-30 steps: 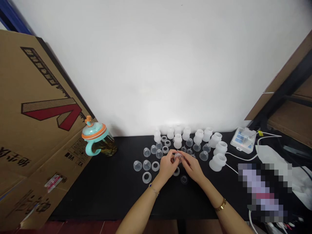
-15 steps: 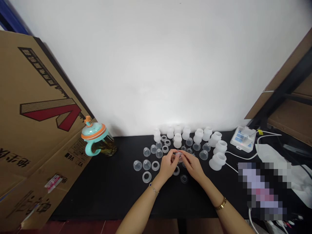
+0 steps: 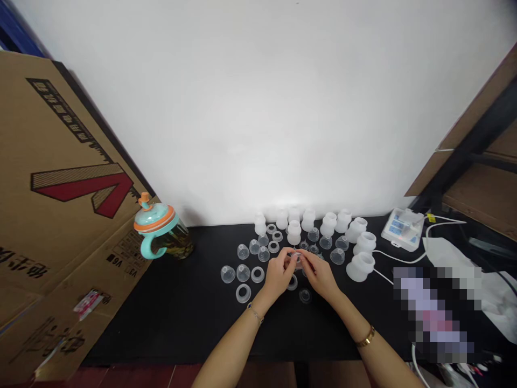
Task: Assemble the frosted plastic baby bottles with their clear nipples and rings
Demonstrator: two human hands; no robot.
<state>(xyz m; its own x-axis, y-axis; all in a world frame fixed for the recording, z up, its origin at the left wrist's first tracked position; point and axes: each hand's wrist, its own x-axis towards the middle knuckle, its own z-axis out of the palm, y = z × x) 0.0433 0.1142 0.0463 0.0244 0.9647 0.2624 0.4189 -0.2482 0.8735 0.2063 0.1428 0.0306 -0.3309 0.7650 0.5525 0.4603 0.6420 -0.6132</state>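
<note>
My left hand and my right hand meet over the middle of the black table, thumbs and fingers closed around a small clear round bottle part. Fingers cover much of it, so I cannot tell whether it is a ring, a nipple or both together. Just below the hands lie a translucent collar ring, partly hidden by my left hand, and a clear silicone nipple. More nipples lie behind my right hand. Clear dome caps and loose collar rings are spread to the left.
Several white baby bottles stand along the wall and curve round to the right. A lidded jug is at the left beside a large cardboard box. On the right are a white plastic case, a white cable and crumpled white sheeting.
My fingers shift very slightly on the clear part, still held at the same spot. The view has tilted a touch; the things on the table stay in place.
</note>
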